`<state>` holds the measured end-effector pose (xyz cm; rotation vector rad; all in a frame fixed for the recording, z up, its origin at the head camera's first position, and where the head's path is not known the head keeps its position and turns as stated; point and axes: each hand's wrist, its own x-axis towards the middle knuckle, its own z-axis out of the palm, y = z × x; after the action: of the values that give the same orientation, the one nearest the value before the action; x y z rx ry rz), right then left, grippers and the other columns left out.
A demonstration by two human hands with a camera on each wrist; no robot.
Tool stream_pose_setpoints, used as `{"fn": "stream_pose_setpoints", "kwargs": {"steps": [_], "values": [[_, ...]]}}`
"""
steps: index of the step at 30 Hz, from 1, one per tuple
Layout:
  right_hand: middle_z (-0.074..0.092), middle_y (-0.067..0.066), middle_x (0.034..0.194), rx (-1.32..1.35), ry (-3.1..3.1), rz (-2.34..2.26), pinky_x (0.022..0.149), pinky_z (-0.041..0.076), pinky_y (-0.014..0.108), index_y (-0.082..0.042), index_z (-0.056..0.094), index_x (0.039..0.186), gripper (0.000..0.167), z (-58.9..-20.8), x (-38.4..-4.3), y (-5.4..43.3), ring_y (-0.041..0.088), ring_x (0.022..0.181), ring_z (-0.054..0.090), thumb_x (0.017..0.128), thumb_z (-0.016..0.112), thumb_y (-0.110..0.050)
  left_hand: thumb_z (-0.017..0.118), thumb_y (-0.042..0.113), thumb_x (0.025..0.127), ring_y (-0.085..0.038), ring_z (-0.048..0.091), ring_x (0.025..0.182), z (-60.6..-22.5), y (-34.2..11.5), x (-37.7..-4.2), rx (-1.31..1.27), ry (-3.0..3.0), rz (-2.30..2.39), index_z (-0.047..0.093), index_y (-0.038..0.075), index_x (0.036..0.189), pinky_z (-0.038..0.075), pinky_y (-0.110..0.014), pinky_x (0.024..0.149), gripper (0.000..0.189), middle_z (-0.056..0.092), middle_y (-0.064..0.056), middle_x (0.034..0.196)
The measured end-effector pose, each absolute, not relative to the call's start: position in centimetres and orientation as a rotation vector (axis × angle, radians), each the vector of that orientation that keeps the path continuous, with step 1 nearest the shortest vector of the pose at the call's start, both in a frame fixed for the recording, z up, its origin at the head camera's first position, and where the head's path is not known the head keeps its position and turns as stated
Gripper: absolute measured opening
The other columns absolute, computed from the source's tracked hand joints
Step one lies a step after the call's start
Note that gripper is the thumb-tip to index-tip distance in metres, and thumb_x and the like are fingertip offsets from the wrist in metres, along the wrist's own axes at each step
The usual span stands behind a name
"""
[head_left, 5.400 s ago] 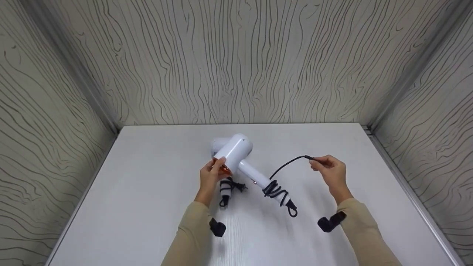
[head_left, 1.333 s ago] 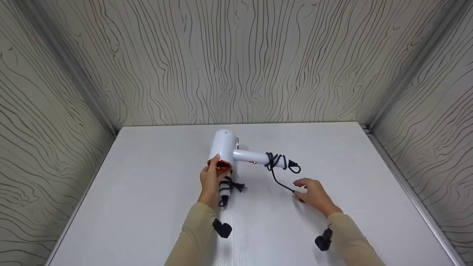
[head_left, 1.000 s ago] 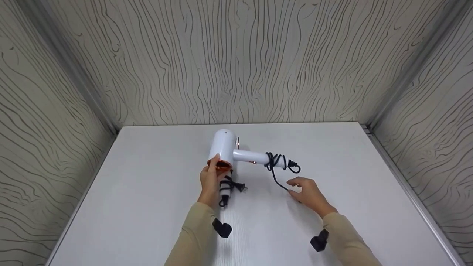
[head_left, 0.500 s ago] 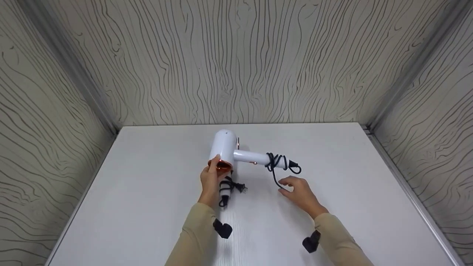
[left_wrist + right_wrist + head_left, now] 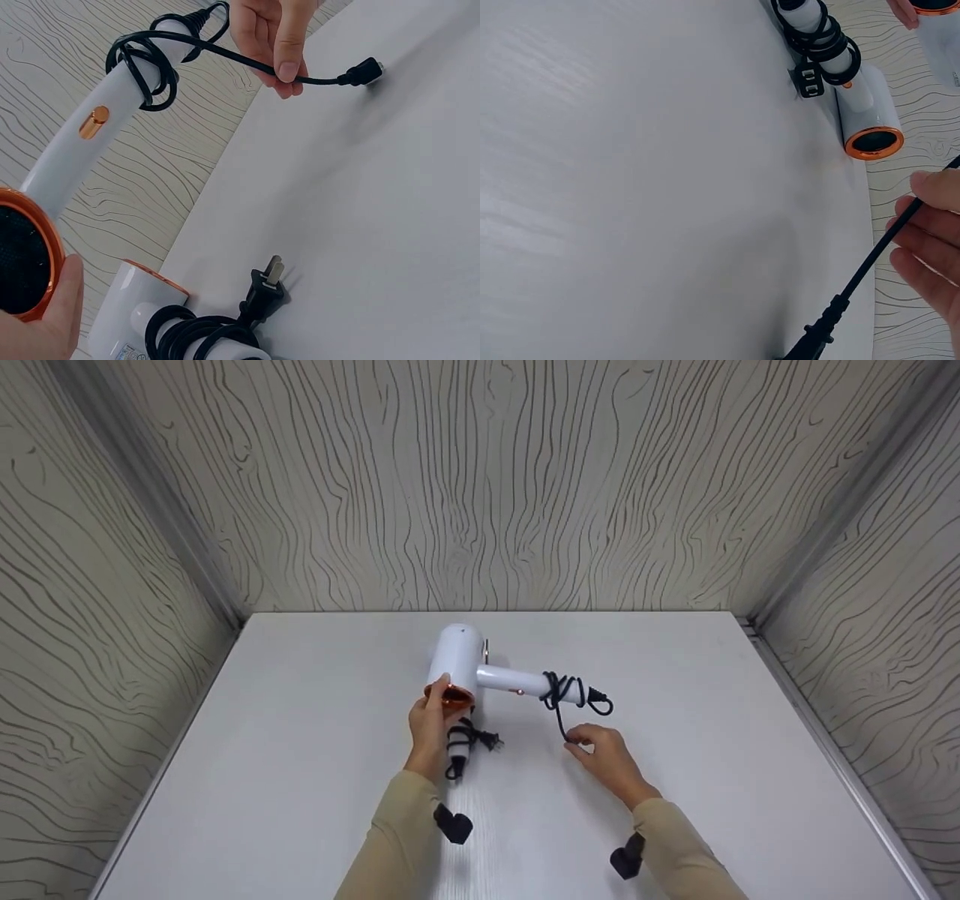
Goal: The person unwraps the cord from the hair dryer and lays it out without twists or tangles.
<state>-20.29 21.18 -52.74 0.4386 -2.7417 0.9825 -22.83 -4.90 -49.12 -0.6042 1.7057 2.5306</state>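
Observation:
A white hair dryer (image 5: 457, 654) with an orange-rimmed nozzle is held above the table, its handle pointing right. My left hand (image 5: 429, 726) grips the barrel at the nozzle end. Several turns of black cord (image 5: 556, 690) wrap the far part of the handle. Lower right of the handle, my right hand (image 5: 609, 759) pinches the loose length of this cord between thumb and fingers. In the left wrist view its plug (image 5: 364, 71) hangs just past the fingers. Beneath the held dryer lies a second white hair dryer (image 5: 458, 745), mostly covered in the head view, its cord wound round its handle.
The second dryer's plug (image 5: 490, 741) sticks out to the right of its handle on the white table (image 5: 315, 750). Wood-patterned panels (image 5: 480, 495) enclose the back and both sides. Black wrist cameras sit on both sleeves.
Since the oldest frame, the held dryer's handle has swung up to nearly level. My right hand came down and left, sliding along the cord closer to the handle; its fingers have closed on the cord.

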Motion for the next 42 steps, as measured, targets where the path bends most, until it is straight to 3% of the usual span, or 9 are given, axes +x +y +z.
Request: {"fn": "stream_pose_setpoints", "kwargs": {"steps": [12,26,34,42], "values": [[0.073,0.009,0.082,0.564,-2.524,0.945,0.066,0.058,0.026,0.001,0.072,0.087,0.011,-52.3,-20.2,22.1,0.020,0.074,0.068,0.077,0.073,0.005,0.057,0.041,0.093,-0.019,0.064,0.097,-49.0,-5.1,-22.9,-0.611,1.648,2.605,0.037,-0.009,0.134,0.049,-0.044,0.106,0.068,0.050,-0.024,0.129],[0.072,0.007,0.078,0.557,-2.452,0.910,0.061,0.057,0.024,0.000,0.073,0.083,0.014,-51.1,-20.2,22.9,0.017,0.071,0.067,0.072,0.075,0.009,0.059,0.038,0.093,-0.016,0.064,0.091,-49.0,-5.2,-23.0,-0.597,1.617,2.637,0.033,-0.010,0.134,0.051,-0.043,0.104,0.069,0.049,-0.023,0.127],[0.071,0.004,0.074,0.549,-2.434,0.878,0.060,0.057,0.026,-0.002,0.073,0.081,0.014,-49.9,-20.3,23.6,0.014,0.067,0.066,0.072,0.076,0.008,0.058,0.041,0.092,-0.016,0.065,0.091,-48.8,-5.5,-22.7,-0.593,1.722,2.557,0.034,-0.007,0.135,0.057,-0.036,0.095,0.069,0.049,-0.023,0.129],[0.071,0.006,0.072,0.553,-2.416,0.844,0.059,0.057,0.030,0.000,0.073,0.082,0.014,-49.1,-20.7,24.3,0.017,0.066,0.066,0.071,0.077,0.008,0.059,0.042,0.091,-0.013,0.067,0.087,-49.2,-5.5,-22.8,-0.597,1.774,2.516,0.039,-0.006,0.132,0.053,-0.039,0.101,0.067,0.056,-0.021,0.123]]}}
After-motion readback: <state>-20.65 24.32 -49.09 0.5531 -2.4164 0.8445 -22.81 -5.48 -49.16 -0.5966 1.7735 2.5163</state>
